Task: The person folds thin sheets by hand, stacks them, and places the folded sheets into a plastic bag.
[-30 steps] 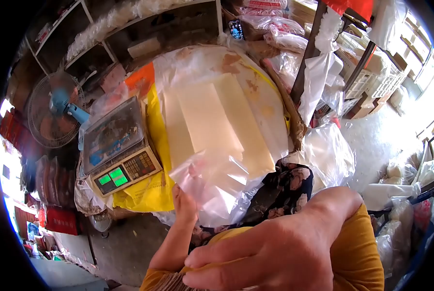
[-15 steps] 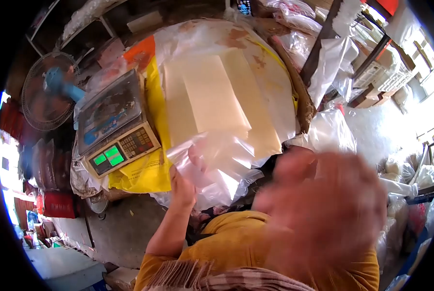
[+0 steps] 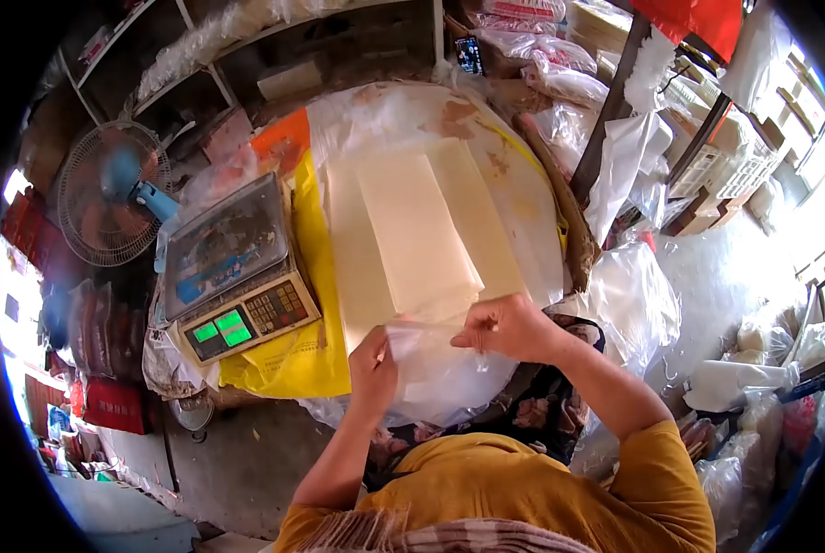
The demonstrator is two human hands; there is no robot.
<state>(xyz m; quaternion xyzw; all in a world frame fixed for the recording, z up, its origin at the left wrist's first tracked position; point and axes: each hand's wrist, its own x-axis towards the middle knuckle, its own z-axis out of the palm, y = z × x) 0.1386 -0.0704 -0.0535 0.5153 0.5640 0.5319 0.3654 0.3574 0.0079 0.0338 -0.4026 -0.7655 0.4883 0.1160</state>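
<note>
My left hand (image 3: 373, 369) is closed on the left edge of a clear plastic bag (image 3: 422, 364) at the near edge of the work surface. The fingers of my right hand (image 3: 506, 330) are pinched at the bag's upper right side. Between both hands the film hangs loosely, creased and shiny. Just beyond them lie flat stacks of cream-coloured sheets (image 3: 417, 226), with a narrower stack on top of wider ones. My right fingertips are close to the near end of these stacks. Whether the bag's mouth is apart cannot be made out.
Left of the stacks sits a digital scale (image 3: 247, 267) with lit green displays, over a yellow plastic sack (image 3: 288, 359). A standing fan (image 3: 113, 194) is behind it. Plastic bags (image 3: 629, 295) stand at the right, and a phone (image 3: 469, 55) is propped at the back.
My right hand, blurred and near the camera before, has moved forward and left and now pinches the bag. My left hand still holds it. The view has shifted slightly.
</note>
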